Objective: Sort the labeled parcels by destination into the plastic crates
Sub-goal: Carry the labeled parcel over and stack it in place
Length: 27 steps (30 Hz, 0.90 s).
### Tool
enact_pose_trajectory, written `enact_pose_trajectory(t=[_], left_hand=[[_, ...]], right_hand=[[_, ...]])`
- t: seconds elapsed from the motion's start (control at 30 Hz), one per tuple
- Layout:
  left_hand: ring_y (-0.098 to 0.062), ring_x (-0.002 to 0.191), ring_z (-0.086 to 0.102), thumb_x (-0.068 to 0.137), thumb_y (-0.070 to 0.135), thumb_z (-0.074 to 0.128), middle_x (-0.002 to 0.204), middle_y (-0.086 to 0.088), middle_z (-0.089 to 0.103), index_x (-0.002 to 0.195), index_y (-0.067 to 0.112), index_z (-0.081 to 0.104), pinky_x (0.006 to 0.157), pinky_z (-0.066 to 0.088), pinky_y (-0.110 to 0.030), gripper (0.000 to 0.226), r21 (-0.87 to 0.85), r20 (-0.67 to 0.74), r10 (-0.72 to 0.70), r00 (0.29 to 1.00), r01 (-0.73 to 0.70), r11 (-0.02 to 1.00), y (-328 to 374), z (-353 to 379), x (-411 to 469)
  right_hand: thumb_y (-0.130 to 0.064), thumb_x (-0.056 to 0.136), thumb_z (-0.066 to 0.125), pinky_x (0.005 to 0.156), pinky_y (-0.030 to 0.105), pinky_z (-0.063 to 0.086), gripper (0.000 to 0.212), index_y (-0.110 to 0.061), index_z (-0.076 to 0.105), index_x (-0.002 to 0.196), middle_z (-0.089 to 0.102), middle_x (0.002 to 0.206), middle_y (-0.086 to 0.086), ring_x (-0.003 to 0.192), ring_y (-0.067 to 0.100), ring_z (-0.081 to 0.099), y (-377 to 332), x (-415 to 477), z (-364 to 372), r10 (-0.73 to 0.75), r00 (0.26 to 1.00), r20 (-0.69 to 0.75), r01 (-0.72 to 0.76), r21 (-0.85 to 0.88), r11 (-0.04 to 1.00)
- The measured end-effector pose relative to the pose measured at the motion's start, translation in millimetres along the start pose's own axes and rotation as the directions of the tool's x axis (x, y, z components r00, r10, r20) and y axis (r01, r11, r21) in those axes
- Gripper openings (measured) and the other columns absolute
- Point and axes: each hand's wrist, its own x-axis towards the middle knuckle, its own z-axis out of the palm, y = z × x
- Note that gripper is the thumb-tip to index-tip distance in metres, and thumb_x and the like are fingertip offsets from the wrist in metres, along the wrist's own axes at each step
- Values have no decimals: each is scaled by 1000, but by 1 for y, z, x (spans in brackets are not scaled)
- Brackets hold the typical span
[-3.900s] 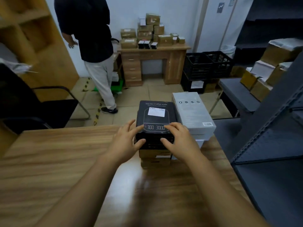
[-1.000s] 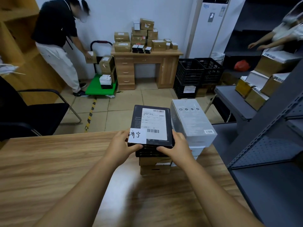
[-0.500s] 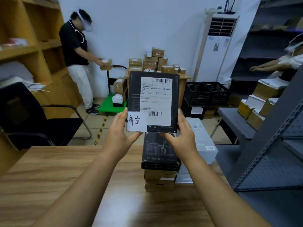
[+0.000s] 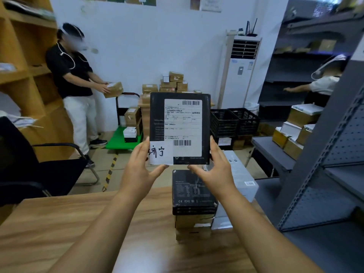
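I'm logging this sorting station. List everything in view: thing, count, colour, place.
Held parcel: one, black with white labels, raised upright.
Parcel stack: one, black box over brown cartons, table's far edge.
White box: one, right of stack.
Table: one, wood, foreground.
Plastic crates: at least two, black, far floor.
Desk cartons: several, brown, far wall.
Trolley: one, green, far floor.
Chair: one, black, left.
Shelving: one, grey, right.
Person in black top: one, far left.
Person in white top: one, far right.
Left hand: one, grips parcel's lower left.
Right hand: one, grips parcel's lower right.
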Motion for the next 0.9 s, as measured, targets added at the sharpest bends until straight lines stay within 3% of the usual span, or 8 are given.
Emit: enact_pose_trajectory(t=[0.13, 0.37, 0.53, 0.7, 0.77, 0.9], left_hand=[[-5, 123, 43, 78, 31, 81, 143, 3, 45, 152, 18, 34, 103, 39, -24, 88, -15, 18, 14, 1000, -14, 1000, -6, -5, 3], [-8, 126, 43, 78, 29, 80, 143, 3, 44, 153, 18, 32, 105, 40, -24, 90, -14, -8, 13, 1000, -13, 1000, -8, -12, 3], [-10, 121, 46, 80, 29, 80, 137, 3, 45, 152, 20, 32, 104, 42, -26, 88, 58, -78, -7, 997, 11, 998, -4, -41, -2], [10, 120, 40, 78, 27, 82, 137, 11, 42, 152, 21, 32, 93, 33, 1, 89, 142, -173, -121, 977, 146, 979, -4, -93, -35], [18, 119, 35, 78, 30, 81, 135, 15, 39, 150, 28, 30, 94, 30, 1, 88, 211, -245, -172, 954, 226, 951, -5, -119, -61], [5, 117, 43, 78, 34, 80, 135, 16, 40, 152, 23, 33, 97, 36, -6, 88, 288, -419, -290, 861, 428, 856, -4, -180, -129]], right_hand=[[-39, 78, 83, 120, 37, 31, 103, -33, 18, 157, 32, 159, -11, 143, 5, 31, -5, 0, 6, 3, 1000, -24, -4, -23, 1000], [-37, 77, 84, 119, 28, 26, 104, -32, 19, 158, 31, 159, -12, 142, -2, 26, -10, 2, 13, -12, 999, -46, 12, -1, 1000], [-35, 75, 85, 120, 38, 32, 102, -25, 27, 157, 35, 158, -10, 145, 5, 30, -20, 19, 30, -115, 993, 7, 114, 93, 989], [-32, 74, 87, 117, 40, 36, 100, -26, 30, 156, 39, 155, -14, 143, 3, 35, -44, 22, 74, -256, 958, 129, 214, 276, 937], [-31, 74, 87, 117, 42, 37, 100, -30, 30, 156, 38, 155, -15, 142, 2, 35, -60, 15, 102, -312, 928, 205, 223, 365, 904], [-22, 72, 89, 114, 42, 40, 97, -27, 36, 153, 44, 152, -11, 141, 5, 40, -107, -22, 165, -462, 839, 289, 253, 545, 800]])
